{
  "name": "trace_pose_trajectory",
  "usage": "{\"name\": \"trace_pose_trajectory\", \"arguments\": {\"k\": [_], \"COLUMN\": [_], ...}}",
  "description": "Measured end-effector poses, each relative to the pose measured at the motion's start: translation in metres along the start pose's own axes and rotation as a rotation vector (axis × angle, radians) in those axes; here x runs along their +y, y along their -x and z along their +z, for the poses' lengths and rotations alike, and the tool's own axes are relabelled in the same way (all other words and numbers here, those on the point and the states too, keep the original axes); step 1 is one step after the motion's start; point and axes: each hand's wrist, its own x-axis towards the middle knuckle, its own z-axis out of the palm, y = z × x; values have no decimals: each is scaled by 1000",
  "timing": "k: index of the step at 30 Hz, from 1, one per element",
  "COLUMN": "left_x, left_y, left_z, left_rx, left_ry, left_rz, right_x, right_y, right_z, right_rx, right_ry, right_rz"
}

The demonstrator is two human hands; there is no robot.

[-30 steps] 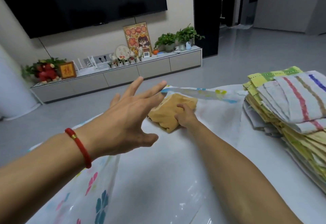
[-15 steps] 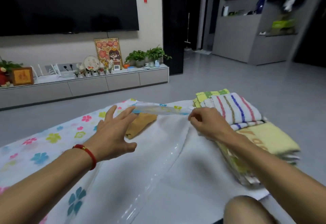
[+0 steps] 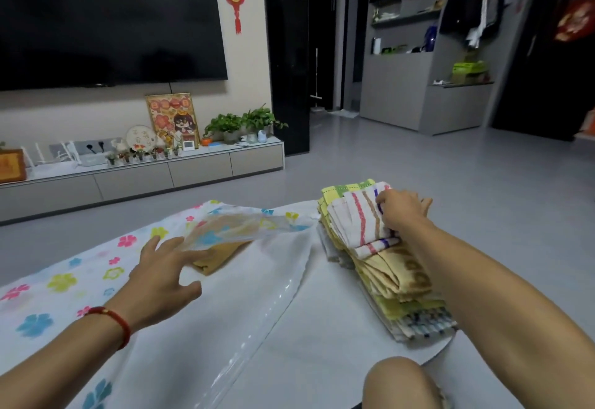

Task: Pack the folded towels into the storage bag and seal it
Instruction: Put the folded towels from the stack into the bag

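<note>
**Tan towel in the bag, right hand on the stack**

On the white surface (image 3: 325,328), the clear plastic storage bag with coloured flower prints (image 3: 96,276) lies flat, its mouth lifted in a loose flap. A folded tan towel (image 3: 214,259) sits just inside that mouth, partly veiled by the raised film, so its far edge is hard to make out. The left hand (image 3: 161,276), a red cord bracelet (image 3: 119,325) at its wrist, reaches to the bag's mouth; the fingers are spread and straight, tips touching the film beside the tan towel, gripping nothing.

Right of the bag stands the stack of folded towels (image 3: 386,276), yellow, green-checked and blue-trimmed layers; the right forearm covers its right side. The right hand (image 3: 402,209) lies on the top white towel with red, brown and blue stripes (image 3: 360,222), fingers curled over its far edge, grip closed on the cloth.

A bare knee (image 3: 399,383) is cut off at the bottom edge. Beyond the bag, a low grey cabinet (image 3: 138,180) carries potted plants (image 3: 244,122) and a framed picture (image 3: 172,119) beneath a large dark screen (image 3: 106,19).
</note>
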Motion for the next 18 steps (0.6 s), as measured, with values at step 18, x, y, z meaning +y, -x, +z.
{"name": "trace_pose_trajectory", "arguments": {"k": [18], "left_x": [-25], "left_y": [45], "left_z": [-37], "left_rx": [-129], "left_ry": [-303], "left_rz": [13], "right_x": [-85], "right_y": [167], "right_z": [7], "right_rx": [-1110], "right_ry": [-1202], "right_rz": [-294]}}
